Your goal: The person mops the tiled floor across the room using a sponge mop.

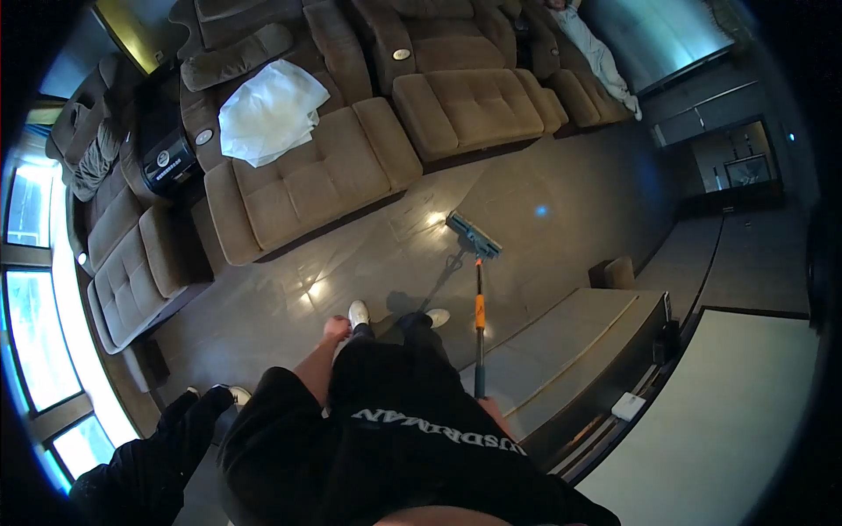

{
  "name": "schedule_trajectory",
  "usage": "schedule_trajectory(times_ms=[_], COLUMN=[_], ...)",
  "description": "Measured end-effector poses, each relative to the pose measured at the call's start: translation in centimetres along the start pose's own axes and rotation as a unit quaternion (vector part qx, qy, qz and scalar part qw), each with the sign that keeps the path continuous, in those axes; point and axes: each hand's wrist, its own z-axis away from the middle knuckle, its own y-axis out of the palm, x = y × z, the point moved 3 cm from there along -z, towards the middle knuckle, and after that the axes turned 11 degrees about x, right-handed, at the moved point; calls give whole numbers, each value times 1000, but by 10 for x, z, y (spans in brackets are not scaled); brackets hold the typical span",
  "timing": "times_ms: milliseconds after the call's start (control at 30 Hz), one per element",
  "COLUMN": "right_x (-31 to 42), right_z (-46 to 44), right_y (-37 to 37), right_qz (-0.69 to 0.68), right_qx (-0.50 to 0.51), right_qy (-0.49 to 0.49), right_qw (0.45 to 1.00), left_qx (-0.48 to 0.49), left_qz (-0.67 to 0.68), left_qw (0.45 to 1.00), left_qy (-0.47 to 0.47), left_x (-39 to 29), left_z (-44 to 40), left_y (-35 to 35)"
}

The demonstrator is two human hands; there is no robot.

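My right hand [495,414], partly hidden by my dark sleeve, grips the upper end of a mop's handle. The mop [480,311] has a black and orange pole running forward to a wide green-grey head [474,235], which rests on the floor in front of the sofas. My left hand [336,329] hangs beside my left thigh, just above my white shoe [358,313]. Its fingers are curled in, and I see nothing in them.
Brown padded recliner sofas [307,184] line the far and left sides; a white cloth or bag [272,112] lies on one. Someone reclines at the far right [596,53]. Another person in dark clothes [149,465] is at lower left. A low grey platform [570,342] stands right.
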Motion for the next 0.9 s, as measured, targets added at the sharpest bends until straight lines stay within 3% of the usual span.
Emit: schedule_trajectory(times_ms=[67, 167, 267, 367, 567, 633, 667, 733, 800, 867, 900], right_x=[-23, -17, -36, -97, -45, 12, 40, 50, 59, 110, 148], right_z=[-35, -58, -83, -172, -141, -74, -54, -68, -106, -116, -106], right_y=[5, 11, 7, 30, 36, 23, 15, 14, 12, 4, -12], right_qz=[10, -23, -25, -18, -51, -120, -155, -354, -400, -493, -478], right_qx=[-16, -47, -17, -13, -64, -64, -65, -12, 29, 102, 82], right_qy=[-116, -26, -17, -20, -9, -35, -47, -16, -50, -142, -129], right_qw=[993, 998, 999, 1000, 997, 990, 985, 935, 915, 852, 865], left_qx=[-9, -47, -72, -67, 44, 115, 121, 67, 13, -23, -30], left_qz=[-13, -20, 16, -3, -43, -111, -122, -143, -53, 9, 29], left_qw=[1000, 998, 997, 998, 998, 986, 985, 987, 998, 999, 999], left_qy=[-18, -31, -25, -21, 6, 47, 23, 10, -13, -22, -21], left_x=[-11, -13, -35, -53, -56, -57, -68, -72, -73, -75, -78], left_z=[-7, -12, 0, -1, -19, -20, -7, -3, 10, 24, 32], left_y=[-20, -40, -44, -31, 15, 17, 18, 4, -15, -32, -35])
